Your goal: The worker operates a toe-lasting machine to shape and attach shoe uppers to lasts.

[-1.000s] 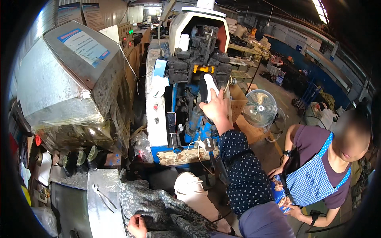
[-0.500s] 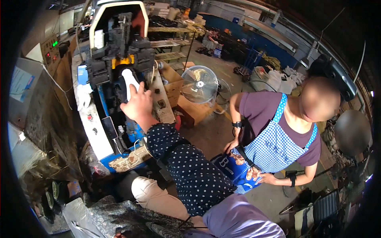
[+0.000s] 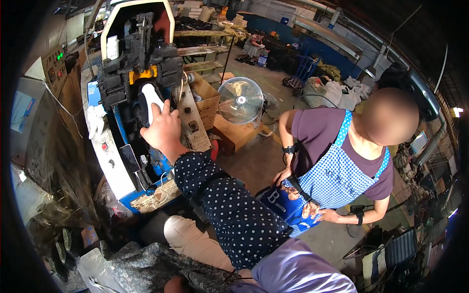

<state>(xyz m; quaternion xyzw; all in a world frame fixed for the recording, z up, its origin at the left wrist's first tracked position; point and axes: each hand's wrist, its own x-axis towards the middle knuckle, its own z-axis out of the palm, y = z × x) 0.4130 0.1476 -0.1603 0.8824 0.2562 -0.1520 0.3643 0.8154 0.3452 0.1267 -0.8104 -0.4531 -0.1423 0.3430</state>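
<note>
With fingers (image 3: 167,106) of the right hand (image 3: 165,132) a little apart, touching the near end of a white shoe piece (image 3: 152,97). Can't tell if squeezing or just resting. Set white side up in the middle of the black machine (image 3: 168,66), right next to a yellow part (image 3: 143,74). Maybe held by the near end to keep steady and stay away from the yellow part. On the white side panel (image 3: 119,171), can see white gloves (image 3: 96,121) and, by the inner edge, a phone (image 3: 130,158), perhaps put there to be easy to reach. Tight up front, with hard black edges near the fingertips. Tight too between the white side panel and the right panel (image 3: 196,136). Roomier up above and back toward the dotted sleeve (image 3: 237,215). Farther right, close to a cardboard box (image 3: 203,97), then a fan (image 3: 241,101). At the bottom, too dark to tell about the left hand (image 3: 176,284).
</note>
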